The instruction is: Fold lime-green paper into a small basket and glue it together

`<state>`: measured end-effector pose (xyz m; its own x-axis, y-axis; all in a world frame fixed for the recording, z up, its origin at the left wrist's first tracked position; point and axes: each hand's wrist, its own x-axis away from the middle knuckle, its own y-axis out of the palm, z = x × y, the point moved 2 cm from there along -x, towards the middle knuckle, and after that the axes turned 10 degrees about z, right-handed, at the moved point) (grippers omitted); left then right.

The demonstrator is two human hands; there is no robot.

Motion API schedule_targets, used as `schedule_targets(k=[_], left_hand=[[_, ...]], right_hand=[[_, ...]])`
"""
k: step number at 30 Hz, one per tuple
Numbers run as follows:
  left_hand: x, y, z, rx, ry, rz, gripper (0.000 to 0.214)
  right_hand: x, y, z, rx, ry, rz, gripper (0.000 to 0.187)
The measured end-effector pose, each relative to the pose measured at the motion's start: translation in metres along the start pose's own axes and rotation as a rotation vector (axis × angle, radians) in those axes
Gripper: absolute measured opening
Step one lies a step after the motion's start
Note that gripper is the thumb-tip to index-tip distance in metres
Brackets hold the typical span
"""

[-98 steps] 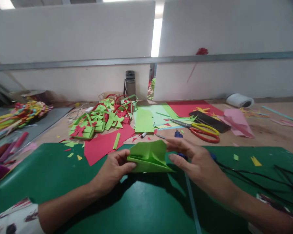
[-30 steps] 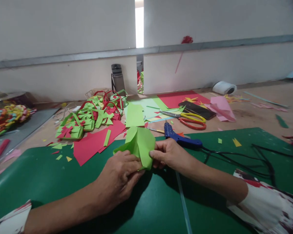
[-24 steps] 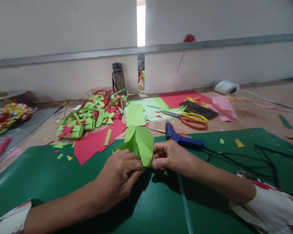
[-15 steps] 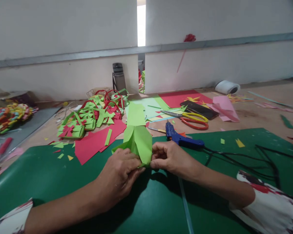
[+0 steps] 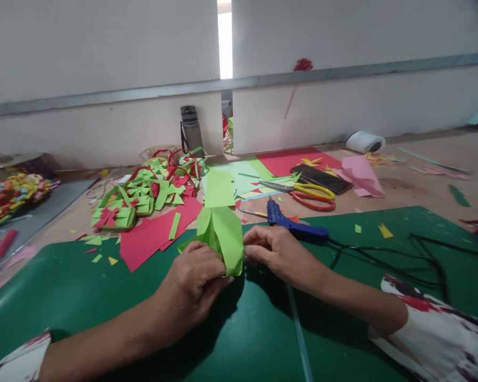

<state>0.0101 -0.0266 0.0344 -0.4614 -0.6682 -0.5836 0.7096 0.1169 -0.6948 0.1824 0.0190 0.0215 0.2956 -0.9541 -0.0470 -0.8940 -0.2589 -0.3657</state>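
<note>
A folded light green paper piece stands partly raised over the dark green cutting mat. My left hand is closed on its lower left edge, fingers pinching the fold. My right hand pinches its right edge from the other side. Both hands rest on the mat, almost touching each other. A blue glue gun lies just behind my right hand, its black cord trailing right.
A heap of green and red paper baskets and a red sheet lie at the left. Yellow and red scissors, a black phone, pink paper, a tape roll and a grey bottle sit behind.
Over the last second both hands squeezed the green paper narrower along its right fold. Before that the paper lay wider and flatter, and my right hand was open beside it.
</note>
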Motion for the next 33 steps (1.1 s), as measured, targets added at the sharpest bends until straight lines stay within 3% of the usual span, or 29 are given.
schedule_targets(k=[4, 7, 11, 17, 24, 33], left_hand=[[0.002, 0.0, 0.0, -0.018, -0.006, 0.014, 0.022], [0.003, 0.001, 0.0, -0.017, 0.01, 0.011, 0.022], [0.004, 0.001, 0.001, -0.041, 0.008, -0.059, 0.021], [0.003, 0.0, 0.001, -0.007, -0.048, -0.106, 0.019], [0.001, -0.005, 0.004, 0.026, -0.109, -0.078, 0.02], [-0.001, -0.006, 0.006, 0.072, -0.179, -0.094, 0.016]], right_hand=[[0.0, -0.007, -0.004, -0.014, -0.044, 0.118, 0.024], [0.0, -0.01, -0.009, 0.055, -0.146, 0.101, 0.038], [-0.002, -0.009, -0.009, 0.179, -0.218, -0.025, 0.03], [-0.004, -0.004, -0.003, 0.131, -0.171, 0.051, 0.018], [0.0, -0.005, -0.003, 0.072, -0.073, -0.049, 0.051], [0.007, -0.005, -0.013, 0.124, -0.219, -0.047, 0.051]])
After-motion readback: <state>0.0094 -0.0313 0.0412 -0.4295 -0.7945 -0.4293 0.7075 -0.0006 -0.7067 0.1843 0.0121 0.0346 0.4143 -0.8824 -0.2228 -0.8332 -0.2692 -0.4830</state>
